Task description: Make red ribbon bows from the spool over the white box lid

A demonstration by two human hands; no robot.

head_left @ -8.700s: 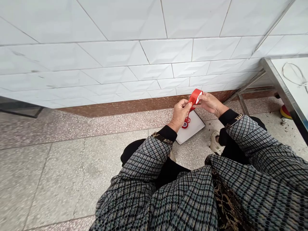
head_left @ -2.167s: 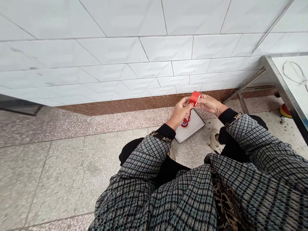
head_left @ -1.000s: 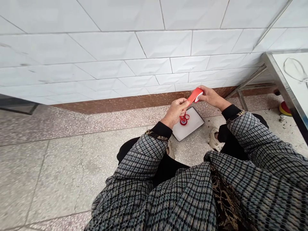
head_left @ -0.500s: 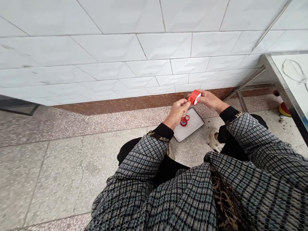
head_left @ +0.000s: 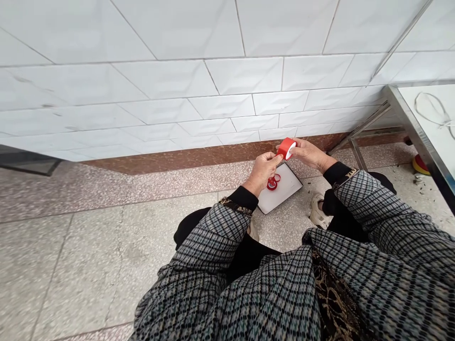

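Note:
A roll of red tape [head_left: 287, 146] with a white core is held between my two hands, in front of the wall's foot. My right hand [head_left: 308, 152] grips the roll from the right, its thumb at the core. With finger and thumb pinched, my left hand [head_left: 263, 171] holds the tape's end on the roll's left side. Below them a shallow white tray with a dark rim [head_left: 284, 190] lies on the floor. In it are red rings [head_left: 272, 182], perhaps scissors handles or small tape rolls, partly hidden by my left hand.
A white tiled wall [head_left: 220, 76] with a brown skirting rises in front. On the right stands a metal-framed table [head_left: 408, 111] with a white cable [head_left: 435, 109] on it. A red and yellow object [head_left: 421, 163] lies beneath. A dark-framed panel [head_left: 28, 160] is at the left.
The whole view has shifted slightly, so things appear a little lower. Both hands keep their grip on the tape, with the roll turned slightly.

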